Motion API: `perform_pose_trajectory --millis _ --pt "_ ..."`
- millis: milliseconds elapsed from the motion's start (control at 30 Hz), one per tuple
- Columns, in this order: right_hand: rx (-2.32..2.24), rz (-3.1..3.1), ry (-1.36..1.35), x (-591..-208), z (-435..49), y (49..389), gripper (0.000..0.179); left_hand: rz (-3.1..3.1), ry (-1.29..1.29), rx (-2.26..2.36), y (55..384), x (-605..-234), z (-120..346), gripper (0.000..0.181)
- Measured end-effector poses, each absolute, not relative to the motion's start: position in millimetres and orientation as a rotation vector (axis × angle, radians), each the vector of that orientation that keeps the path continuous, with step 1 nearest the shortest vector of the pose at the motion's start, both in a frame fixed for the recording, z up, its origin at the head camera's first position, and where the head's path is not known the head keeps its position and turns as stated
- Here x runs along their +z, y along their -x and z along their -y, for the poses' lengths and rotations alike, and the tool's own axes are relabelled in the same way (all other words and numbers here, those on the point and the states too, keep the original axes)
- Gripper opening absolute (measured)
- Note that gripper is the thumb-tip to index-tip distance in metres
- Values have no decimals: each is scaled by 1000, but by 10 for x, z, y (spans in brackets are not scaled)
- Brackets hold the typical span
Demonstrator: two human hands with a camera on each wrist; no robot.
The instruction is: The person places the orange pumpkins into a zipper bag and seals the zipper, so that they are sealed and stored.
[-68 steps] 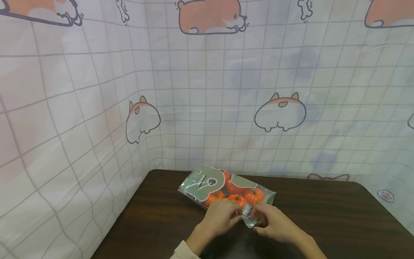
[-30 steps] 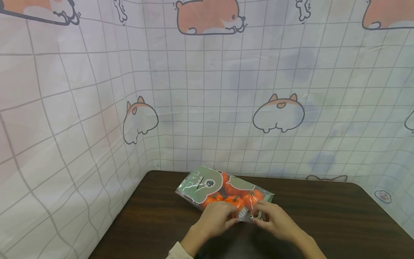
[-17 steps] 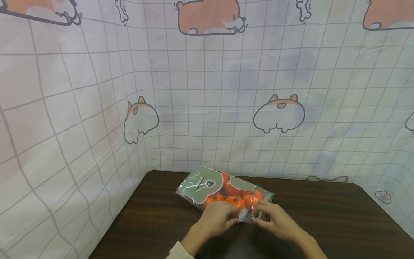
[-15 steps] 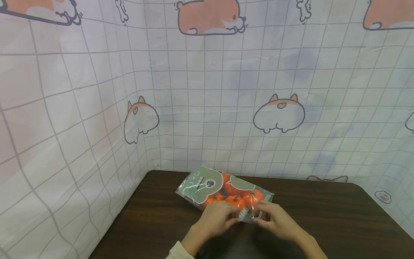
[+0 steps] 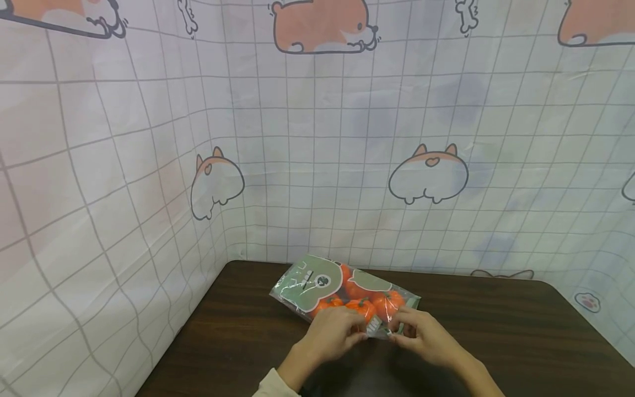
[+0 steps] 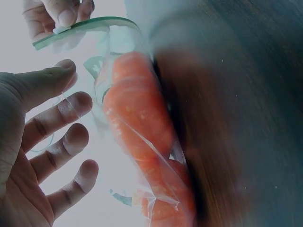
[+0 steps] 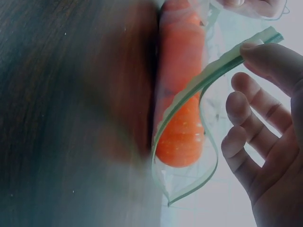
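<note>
A clear zip bag (image 5: 292, 292) with a green bear print lies tilted on the table, with several orange toy pumpkins (image 5: 361, 310) inside. My right hand (image 5: 426, 337) pinches the green zip strip (image 7: 226, 65) at a small white slider (image 6: 61, 30), between thumb and forefinger; its other fingers curl loosely. In the right wrist view the bag's mouth gapes in a loop below that pinch. My left hand (image 5: 329, 333) pinches the thin clear film near the bag's front corner, its other fingers spread beside the pumpkins. A pale label (image 5: 373, 326) shows between the two hands.
The dark wooden table (image 5: 496, 320) has rounded back corners. A white grid curtain (image 5: 317, 193) with cartoon dogs hangs behind it and along the left side. The bag lies near the table's back edge.
Since the first frame, the bag's front corner has come up from hanging towards me and lies flatter, with the label shifted left. Over the last second, the hands and bag barely move.
</note>
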State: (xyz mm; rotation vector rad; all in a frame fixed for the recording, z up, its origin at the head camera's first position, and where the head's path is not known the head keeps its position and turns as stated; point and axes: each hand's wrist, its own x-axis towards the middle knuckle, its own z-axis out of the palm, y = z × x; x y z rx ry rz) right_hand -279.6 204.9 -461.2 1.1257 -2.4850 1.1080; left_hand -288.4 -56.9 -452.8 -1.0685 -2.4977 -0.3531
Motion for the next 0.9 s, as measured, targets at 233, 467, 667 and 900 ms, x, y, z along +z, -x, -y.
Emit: perform_pose_trajectory --millis 233,467,667,900 --pt "1095 2486 -1120 -4645 -2077 2816 8 2501 1060 -369 2898 -4539 581 12" --pt "1086 2496 -1111 -4662 -2088 2827 11 2498 1061 -365 2916 -4554 587 12" --pt "1077 2517 -1088 -4655 -2099 2833 9 2510 1055 -369 2911 -4536 589 13" --pt "1095 2570 -1055 -4653 -2113 2842 9 2513 1047 -356 2902 -4515 590 14"
